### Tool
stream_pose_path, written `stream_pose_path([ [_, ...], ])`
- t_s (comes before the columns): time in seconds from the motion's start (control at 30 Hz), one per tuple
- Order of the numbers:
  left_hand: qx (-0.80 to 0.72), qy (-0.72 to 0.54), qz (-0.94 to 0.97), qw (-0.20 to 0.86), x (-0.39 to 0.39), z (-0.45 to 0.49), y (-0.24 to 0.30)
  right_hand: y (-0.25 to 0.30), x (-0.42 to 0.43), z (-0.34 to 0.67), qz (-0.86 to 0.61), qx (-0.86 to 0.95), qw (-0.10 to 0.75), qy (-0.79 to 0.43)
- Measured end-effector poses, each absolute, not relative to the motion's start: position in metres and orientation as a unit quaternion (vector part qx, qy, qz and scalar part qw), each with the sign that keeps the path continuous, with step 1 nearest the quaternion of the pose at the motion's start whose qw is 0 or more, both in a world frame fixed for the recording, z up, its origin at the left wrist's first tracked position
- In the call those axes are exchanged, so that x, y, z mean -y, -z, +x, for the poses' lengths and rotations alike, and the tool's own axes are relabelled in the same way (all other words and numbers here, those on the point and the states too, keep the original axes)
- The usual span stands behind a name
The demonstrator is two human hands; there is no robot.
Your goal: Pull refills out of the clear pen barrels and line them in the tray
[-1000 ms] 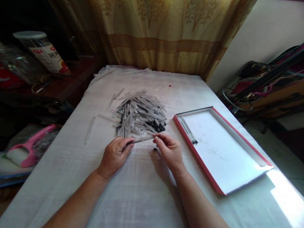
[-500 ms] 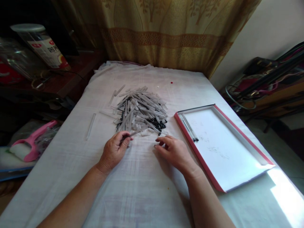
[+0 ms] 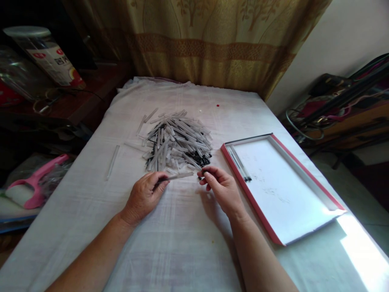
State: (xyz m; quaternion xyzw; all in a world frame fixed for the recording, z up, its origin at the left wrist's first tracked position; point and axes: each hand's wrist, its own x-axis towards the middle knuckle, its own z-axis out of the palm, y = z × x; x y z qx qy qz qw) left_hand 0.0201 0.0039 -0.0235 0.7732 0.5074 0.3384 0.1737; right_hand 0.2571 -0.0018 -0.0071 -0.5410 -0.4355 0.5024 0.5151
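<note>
My left hand (image 3: 145, 195) is closed around a clear pen barrel (image 3: 181, 175), whose free end points right. Across a small gap, my right hand (image 3: 221, 187) pinches with thumb and index finger at a small black pen part (image 3: 199, 178); the fingers partly hide it, so its exact kind is unclear. Just beyond both hands lies a pile of clear pen barrels (image 3: 178, 136). Small black pen parts (image 3: 199, 157) are gathered at the pile's right front edge.
Right of my hands lies a shallow red-edged box lid (image 3: 304, 194), with several black-tipped pens (image 3: 238, 163) along its left wall. A loose barrel (image 3: 112, 162) rests to the left on the white cloth (image 3: 170, 251). A red bit (image 3: 218, 105) sits near the back.
My right hand has lifted slightly off the cloth and turned, its thumb and index finger now pinched together. The barrel in my left hand extends further right, clear of the pile.
</note>
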Motion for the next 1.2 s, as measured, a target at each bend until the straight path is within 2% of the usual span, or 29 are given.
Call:
stream_pose_path([
  [0.37,-0.498,-0.324,0.789,0.154,-0.003,0.022,0.022,0.006,0.005,0.241,-0.508,0.447,0.527,-0.514],
  [0.47,-0.500,-0.319,0.791,0.150,-0.003,0.022,0.024,0.008,0.006,0.242,-0.512,0.488,0.523,-0.476],
  [0.67,-0.495,-0.314,0.797,0.143,-0.003,0.022,0.024,0.009,0.008,0.250,-0.511,0.611,0.511,-0.325],
  [0.73,-0.498,-0.315,0.794,0.146,-0.003,0.022,0.023,0.009,0.009,0.251,-0.508,0.620,0.510,-0.313],
  [0.97,-0.499,-0.322,0.792,0.143,-0.004,0.022,0.024,0.016,0.008,0.243,-0.506,0.504,0.535,-0.452],
  [1.2,-0.501,-0.320,0.791,0.142,-0.005,0.023,0.023,0.016,0.008,0.239,-0.500,0.477,0.546,-0.474],
])
